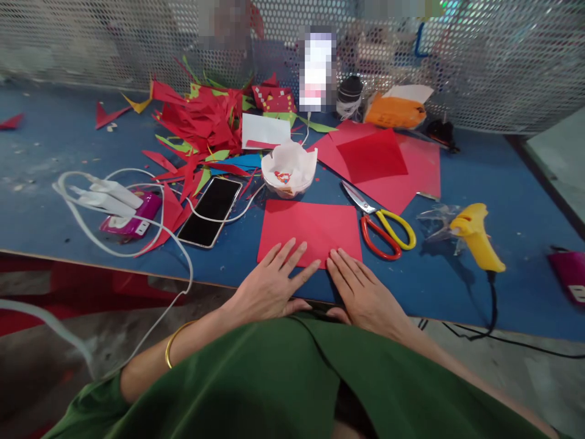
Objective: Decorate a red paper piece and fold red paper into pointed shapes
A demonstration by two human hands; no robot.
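Observation:
A red sheet of paper (311, 225) lies flat on the blue table, close to its front edge. The fingers of my left hand (276, 277), spread apart, rest on the sheet's lower left part. My right hand (359, 283) lies flat at the lower right edge, its fingertips on the paper and its fingers side by side. Neither hand grips anything. Just right of the sheet are scissors (379, 222) with one red and one yellow handle, blades parted slightly. A white paper-lined bowl (289, 171) holding small scraps stands behind the sheet.
Red and green paper scraps (205, 119) heap up at the back left. A black-screened phone (211, 212), white cable and chargers (112, 198) lie left. More red sheets (388, 161) are at back right. A yellow glue gun (478, 238) lies far right, its cord crossing the table edge.

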